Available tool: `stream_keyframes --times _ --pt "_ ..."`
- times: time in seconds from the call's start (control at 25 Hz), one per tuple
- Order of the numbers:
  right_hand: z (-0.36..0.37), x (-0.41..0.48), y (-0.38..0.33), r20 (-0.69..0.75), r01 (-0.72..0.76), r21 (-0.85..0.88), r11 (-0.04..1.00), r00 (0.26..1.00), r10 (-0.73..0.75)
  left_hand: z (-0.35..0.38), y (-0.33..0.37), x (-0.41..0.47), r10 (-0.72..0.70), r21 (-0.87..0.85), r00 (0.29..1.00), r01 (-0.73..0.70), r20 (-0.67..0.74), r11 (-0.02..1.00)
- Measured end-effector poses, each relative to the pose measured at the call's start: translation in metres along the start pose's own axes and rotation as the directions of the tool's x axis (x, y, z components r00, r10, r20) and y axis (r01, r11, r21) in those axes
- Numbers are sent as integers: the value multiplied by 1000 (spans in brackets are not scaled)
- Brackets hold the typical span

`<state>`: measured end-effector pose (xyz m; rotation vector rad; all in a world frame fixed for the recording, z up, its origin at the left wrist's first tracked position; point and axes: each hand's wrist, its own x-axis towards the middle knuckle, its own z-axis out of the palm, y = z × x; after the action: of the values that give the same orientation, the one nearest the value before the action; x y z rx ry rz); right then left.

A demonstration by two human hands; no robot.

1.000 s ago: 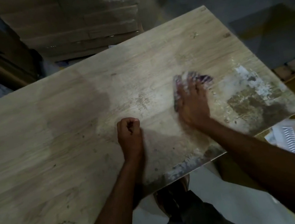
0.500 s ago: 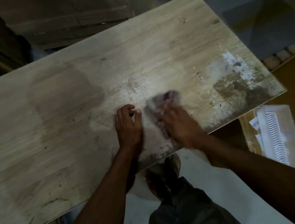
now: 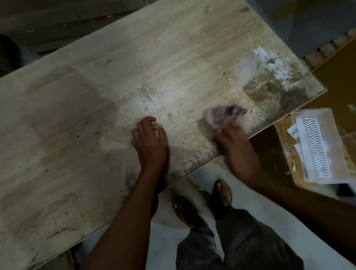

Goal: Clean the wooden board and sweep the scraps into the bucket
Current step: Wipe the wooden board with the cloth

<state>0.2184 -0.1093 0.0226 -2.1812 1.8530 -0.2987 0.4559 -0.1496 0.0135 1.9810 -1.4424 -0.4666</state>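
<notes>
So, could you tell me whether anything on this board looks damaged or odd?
Yes: the right end of the wooden board has a brown stained patch with white flaky residue, rougher than the rest. More white flakes line the near edge beside the right hand and its rag.

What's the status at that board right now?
Left hand curled, resting on wooden board. Right hand blurred, on purple cloth. White and brown residue at right end. Bucket not in view.

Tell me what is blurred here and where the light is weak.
Head view: the right hand and its cloth are smeared by motion; the left hand is sharp; the wooden board is dim at its left end, brighter mid-board.
</notes>
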Motion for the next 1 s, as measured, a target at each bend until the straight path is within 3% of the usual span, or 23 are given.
stream_keyframes --times 0.04,0.08,0.12,0.16,0.2,0.24,0.28,0.32,0.4,0.44,0.48,0.56,0.6,0.64,0.68,0.76,0.8,0.88,0.92,0.96,1.0 --pt "6 -18 2 80 288 -17 958 955 -285 5 6 -7 19 61 1000 -18 -5 998" --pt "2 -24 13 147 481 -32 876 869 -472 12 11 -15 60 132 998 -62 12 989" --pt "-7 -16 33 186 557 -36 830 819 -542 19 16 -24 108 187 993 -116 53 975" --pt "-18 -2 58 163 469 -47 882 875 -457 26 23 -32 146 222 984 -166 101 961" --pt "-27 12 73 83 283 -67 957 957 -278 32 29 -38 168 239 977 -196 135 951" --pt "-35 20 74 29 82 -76 994 996 -80 38 37 -40 171 242 975 -202 145 949" --pt "-33 22 70 17 0 -111 994 1000 2 43 47 -40 163 229 977 -191 137 954" --pt "-23 14 60 105 120 -122 985 989 -107 49 56 -40 161 208 979 -184 124 961" --pt "-15 -7 58 284 532 -26 846 815 -504 58 70 -36 175 152 977 -192 119 969" --pt "-23 -4 74 304 602 -12 798 762 -571 60 73 -34 177 114 978 -189 111 975" --pt "-33 6 97 283 556 -35 830 802 -525 62 75 -32 165 78 982 -173 96 982" --pt "-43 24 128 184 291 -114 950 946 -267 65 78 -28 113 93 991 -120 77 988" --pt "-43 27 131 139 165 -148 975 980 -145 68 82 -30 96 142 993 -105 68 984" --pt "-40 27 126 144 128 -162 978 984 -105 72 86 -32 85 188 995 -94 56 978" --pt "-34 26 120 154 206 -141 968 971 -184 75 91 -34 75 218 996 -83 44 972" --pt "-43 38 127 246 472 -135 871 868 -432 83 101 -35 58 231 997 -66 41 971" --pt "-52 59 140 235 462 -110 880 872 -429 86 105 -34 54 233 998 -63 44 971" --pt "-66 103 150 114 165 -103 981 982 -153 92 111 -31 -6 196 1000 2 22 981" --pt "-62 110 144 96 100 -72 992 991 -93 93 112 -30 -67 141 998 68 -12 988" --pt "-52 105 127 144 168 -46 985 977 -160 93 115 -27 -140 62 988 144 -62 988" --pt "-36 93 112 206 353 -21 935 917 -341 91 117 -24 -216 -19 968 216 -124 976"
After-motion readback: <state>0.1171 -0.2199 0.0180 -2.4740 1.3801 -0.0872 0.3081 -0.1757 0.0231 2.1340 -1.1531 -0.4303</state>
